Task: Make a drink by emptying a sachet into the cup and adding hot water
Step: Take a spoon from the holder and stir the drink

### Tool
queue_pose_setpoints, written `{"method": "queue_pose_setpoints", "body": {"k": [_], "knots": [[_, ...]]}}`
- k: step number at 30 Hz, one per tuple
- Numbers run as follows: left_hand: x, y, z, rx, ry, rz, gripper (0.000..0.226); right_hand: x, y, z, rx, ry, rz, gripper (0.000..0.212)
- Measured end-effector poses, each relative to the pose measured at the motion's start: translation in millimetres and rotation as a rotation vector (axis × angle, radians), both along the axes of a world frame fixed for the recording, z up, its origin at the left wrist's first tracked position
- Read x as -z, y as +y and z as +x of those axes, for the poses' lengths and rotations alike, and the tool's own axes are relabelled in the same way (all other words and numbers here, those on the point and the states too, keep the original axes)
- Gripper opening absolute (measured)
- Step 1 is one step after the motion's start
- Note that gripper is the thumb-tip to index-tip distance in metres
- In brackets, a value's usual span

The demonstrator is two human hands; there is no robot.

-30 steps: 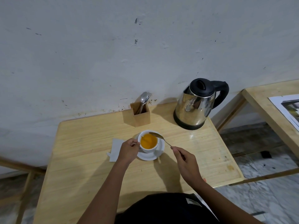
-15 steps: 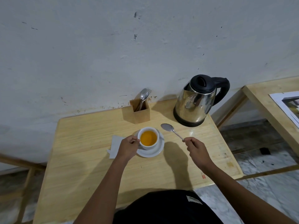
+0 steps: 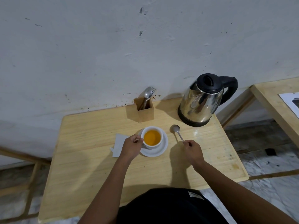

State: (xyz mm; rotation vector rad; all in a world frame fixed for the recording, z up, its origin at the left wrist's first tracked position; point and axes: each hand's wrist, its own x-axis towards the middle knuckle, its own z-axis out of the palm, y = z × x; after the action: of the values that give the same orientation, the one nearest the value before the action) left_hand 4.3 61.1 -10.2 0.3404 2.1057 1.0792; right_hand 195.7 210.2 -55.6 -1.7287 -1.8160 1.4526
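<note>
Cup of orange drink sits on its saucer, the left hand pinching its handle. Right hand pinches the spoon stem, bowl on the worktop beyond it. Likely hot, full, breakable ceramic: lift level by the handle.

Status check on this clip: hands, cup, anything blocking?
Left hand grips white cup handle; orange drink inside. Right hand grips metal teaspoon, clear of cup. Nothing in the way.
</note>
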Motion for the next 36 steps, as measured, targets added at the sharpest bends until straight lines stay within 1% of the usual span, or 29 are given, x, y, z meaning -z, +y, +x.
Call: {"method": "queue_pose_setpoints", "body": {"k": [5, 10, 14, 18, 22, 24, 27, 32, 36], "knots": [[0, 0, 0, -0.014, -0.013, 0.009, 0.008, 8, 1, -3, -0.223, -0.216, 0.085, 0.026], [-1, 1, 1, -0.01, -0.001, 0.003, 0.012, 8, -2, -4, -0.318, -0.366, 0.187, 0.029], [0, 1, 0, -0.009, 0.005, 0.008, 0.009, 7, -3, -3, -0.33, -0.384, 0.238, 0.019], [1, 0, 0, -0.012, -0.007, 0.016, 0.009, 6, -1, -4, -0.347, -0.38, 0.293, 0.017], [1, 0, -1, -0.008, -0.013, 0.011, 0.014, 4, -2, -3, -0.416, -0.325, 0.301, 0.027], [0, -1, 0, -0.006, -0.013, 0.016, 0.017, 5, -1, -3, -0.447, -0.348, 0.303, 0.027], [-1, -1, 2, -0.01, -0.006, 0.034, 0.016, 4, -1, -5, -0.459, -0.385, 0.296, 0.025], [1, -1, 5, -0.017, 0.015, 0.058, 0.012, 2, -2, -6, -0.479, -0.403, 0.317, 0.027], [-2, -2, 6, -0.003, 0.031, 0.034, 0.011, -2, 0, -9, -0.491, -0.437, 0.314, 0.028]]}}
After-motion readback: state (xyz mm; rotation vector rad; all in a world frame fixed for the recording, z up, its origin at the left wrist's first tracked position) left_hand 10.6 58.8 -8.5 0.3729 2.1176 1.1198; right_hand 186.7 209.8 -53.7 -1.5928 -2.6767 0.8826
